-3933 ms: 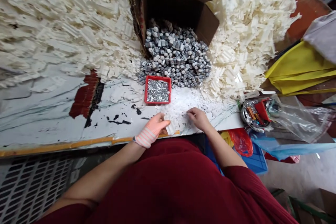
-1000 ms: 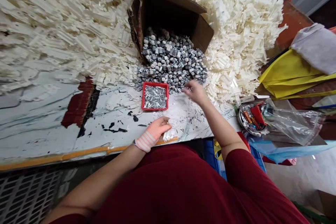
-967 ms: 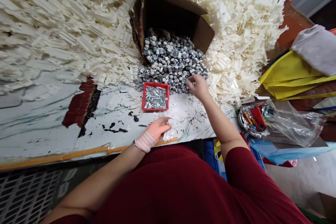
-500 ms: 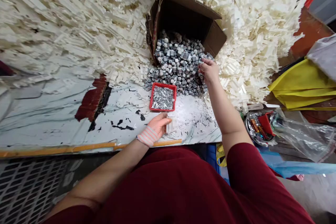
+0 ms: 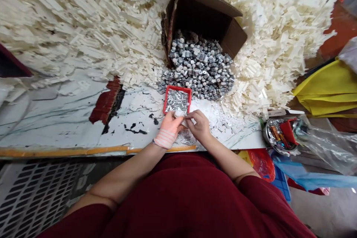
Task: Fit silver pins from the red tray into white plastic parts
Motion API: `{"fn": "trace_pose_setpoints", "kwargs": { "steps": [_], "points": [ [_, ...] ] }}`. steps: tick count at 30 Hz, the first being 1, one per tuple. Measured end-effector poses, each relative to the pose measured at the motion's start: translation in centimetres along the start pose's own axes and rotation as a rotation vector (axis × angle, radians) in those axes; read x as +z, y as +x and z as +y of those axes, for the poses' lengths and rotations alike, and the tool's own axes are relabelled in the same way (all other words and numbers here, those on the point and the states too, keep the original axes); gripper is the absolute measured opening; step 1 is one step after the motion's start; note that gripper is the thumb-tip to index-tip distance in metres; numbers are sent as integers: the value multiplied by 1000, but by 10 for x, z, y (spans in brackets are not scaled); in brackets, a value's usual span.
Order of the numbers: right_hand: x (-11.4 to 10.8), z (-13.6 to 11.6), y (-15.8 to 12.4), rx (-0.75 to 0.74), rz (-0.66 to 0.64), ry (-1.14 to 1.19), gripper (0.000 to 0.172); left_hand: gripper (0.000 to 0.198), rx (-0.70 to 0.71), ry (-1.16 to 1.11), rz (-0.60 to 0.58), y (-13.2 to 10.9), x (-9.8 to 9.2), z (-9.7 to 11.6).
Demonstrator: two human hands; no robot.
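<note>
My left hand (image 5: 170, 128), in a pink striped glove, is closed on a small white plastic part (image 5: 180, 113) just in front of the red tray (image 5: 177, 100) of shiny metal pins. My right hand (image 5: 198, 125) is bare and pinched right beside it, its fingertips meeting the left hand's over the part; what it holds is too small to make out. A pile of grey metal pieces (image 5: 199, 70) spills from a tipped cardboard box (image 5: 205, 11) behind the tray.
Heaps of white plastic parts (image 5: 83, 37) cover the bench on both sides of the box. A round metal tin (image 5: 277, 137) of small items and a clear plastic bag (image 5: 326, 145) lie at the right edge. Yellow cloth (image 5: 326, 89) sits further right. The bench front edge (image 5: 83, 151) is close.
My right hand reached out to the grey metal pile, then came back to meet the left hand. The left hand lifted the white part up towards the red tray.
</note>
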State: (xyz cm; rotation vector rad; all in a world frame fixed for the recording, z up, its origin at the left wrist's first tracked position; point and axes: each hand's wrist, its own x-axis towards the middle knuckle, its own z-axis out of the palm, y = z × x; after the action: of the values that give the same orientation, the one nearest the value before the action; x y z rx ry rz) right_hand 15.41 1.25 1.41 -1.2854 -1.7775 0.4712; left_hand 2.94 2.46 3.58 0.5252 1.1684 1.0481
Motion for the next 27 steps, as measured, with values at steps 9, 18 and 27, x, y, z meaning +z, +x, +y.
{"fn": "trace_pose_setpoints", "kwargs": {
  "steps": [9, 18, 27],
  "points": [
    [-84, 51, 6, 201, -148, -257, 18, 40, -186, -7, -342, 1, -12, -13],
    [-175, 136, 30, 463, 120, -985, 28, 32, -212, -32, -401, -5, -6, -13],
    [-164, 81, 49, 338, 128, -39, 38, 23, -66, 116, -371, -3, -6, -11]
  ]
}}
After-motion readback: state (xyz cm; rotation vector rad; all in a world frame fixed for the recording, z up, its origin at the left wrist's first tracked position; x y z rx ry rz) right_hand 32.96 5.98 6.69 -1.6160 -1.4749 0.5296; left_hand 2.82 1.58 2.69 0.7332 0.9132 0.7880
